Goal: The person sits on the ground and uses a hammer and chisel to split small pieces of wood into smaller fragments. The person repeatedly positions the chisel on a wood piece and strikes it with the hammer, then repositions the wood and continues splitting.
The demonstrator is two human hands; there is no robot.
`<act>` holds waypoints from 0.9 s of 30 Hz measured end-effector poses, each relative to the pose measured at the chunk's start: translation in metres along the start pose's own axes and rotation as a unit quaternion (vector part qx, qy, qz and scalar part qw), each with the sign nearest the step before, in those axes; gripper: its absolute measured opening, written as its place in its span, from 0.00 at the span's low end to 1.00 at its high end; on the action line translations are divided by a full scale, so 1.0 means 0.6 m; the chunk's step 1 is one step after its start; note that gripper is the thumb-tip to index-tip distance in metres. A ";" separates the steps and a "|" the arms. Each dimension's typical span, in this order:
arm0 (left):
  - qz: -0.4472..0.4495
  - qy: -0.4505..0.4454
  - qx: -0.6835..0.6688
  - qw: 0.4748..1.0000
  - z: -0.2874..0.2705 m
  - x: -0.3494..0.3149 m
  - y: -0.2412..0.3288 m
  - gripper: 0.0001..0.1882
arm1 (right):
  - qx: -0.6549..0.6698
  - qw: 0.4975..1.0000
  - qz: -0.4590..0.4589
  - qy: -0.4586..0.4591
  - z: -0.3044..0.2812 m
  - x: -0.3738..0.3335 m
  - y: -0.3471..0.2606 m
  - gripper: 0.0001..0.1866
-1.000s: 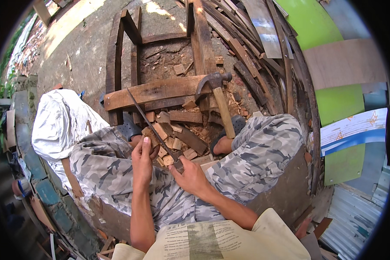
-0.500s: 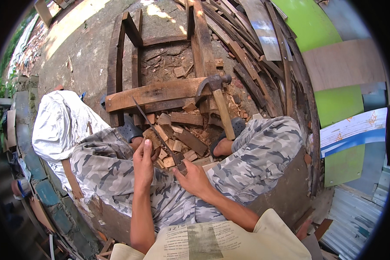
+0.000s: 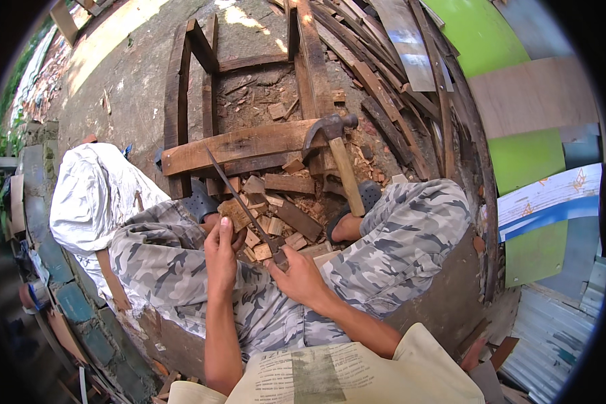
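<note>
My right hand is closed around the brown handle of a long, narrow-bladed knife. Its dark blade points away and to the left, toward the wooden frame. In my left hand is a small wood block, thumb on top and fingers curled partly out of sight. The blade passes just right of the block; whether they touch I cannot tell. Beyond my hands a hammer rests with its head on the frame's near crosspiece and its wooden handle slanting toward my right foot.
Wood offcuts lie heaped between my sandalled feet. The wooden frame stands ahead on the ground. Long timber strips are stacked at right, beside green and brown panels. White cloth drapes at left, near a block wall.
Both hands keep nearly the same place and hold. The knife and wood block show only a very slight shift, and the whole view has drifted a little.
</note>
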State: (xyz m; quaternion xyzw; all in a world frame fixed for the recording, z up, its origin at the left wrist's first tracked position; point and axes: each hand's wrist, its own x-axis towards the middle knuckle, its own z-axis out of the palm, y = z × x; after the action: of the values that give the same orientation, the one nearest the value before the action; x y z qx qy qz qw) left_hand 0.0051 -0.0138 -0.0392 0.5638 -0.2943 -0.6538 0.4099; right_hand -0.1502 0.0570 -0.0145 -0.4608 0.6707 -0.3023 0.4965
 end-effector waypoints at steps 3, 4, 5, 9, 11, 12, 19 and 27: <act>-0.003 0.004 0.003 1.000 -0.001 0.003 0.007 0.25 | 0.057 0.994 -0.076 0.051 -0.014 -0.012 -0.037 0.14; 0.000 0.002 0.003 1.000 -0.002 0.004 0.007 0.25 | 0.071 0.989 -0.107 0.073 -0.019 -0.009 -0.049 0.14; -0.001 0.002 0.005 1.000 -0.002 0.004 0.006 0.25 | 0.081 0.987 -0.112 0.082 -0.020 -0.007 -0.050 0.14; 0.002 -0.008 0.018 1.000 -0.001 0.003 0.008 0.26 | 0.081 0.995 -0.049 0.040 0.000 0.006 -0.008 0.14; 0.002 -0.008 0.021 1.000 -0.002 0.000 0.007 0.26 | 0.043 0.999 -0.009 -0.007 0.007 0.011 0.020 0.15; 0.001 -0.006 0.022 1.000 -0.005 -0.002 0.006 0.26 | 0.019 1.000 -0.007 -0.020 0.006 0.012 0.022 0.15; 0.003 0.000 0.022 1.000 -0.008 0.001 0.008 0.26 | 0.111 0.987 -0.094 0.074 -0.027 -0.003 -0.071 0.15; 0.007 -0.004 0.039 0.999 -0.005 -0.008 0.003 0.25 | -0.026 0.999 0.000 -0.026 0.000 -0.004 -0.005 0.15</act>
State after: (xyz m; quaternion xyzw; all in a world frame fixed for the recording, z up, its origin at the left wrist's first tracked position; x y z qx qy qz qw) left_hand 0.0088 -0.0104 -0.0357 0.5748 -0.3255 -0.6409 0.3909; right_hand -0.1490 0.0580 -0.0109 -0.4815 0.6652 -0.2724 0.5015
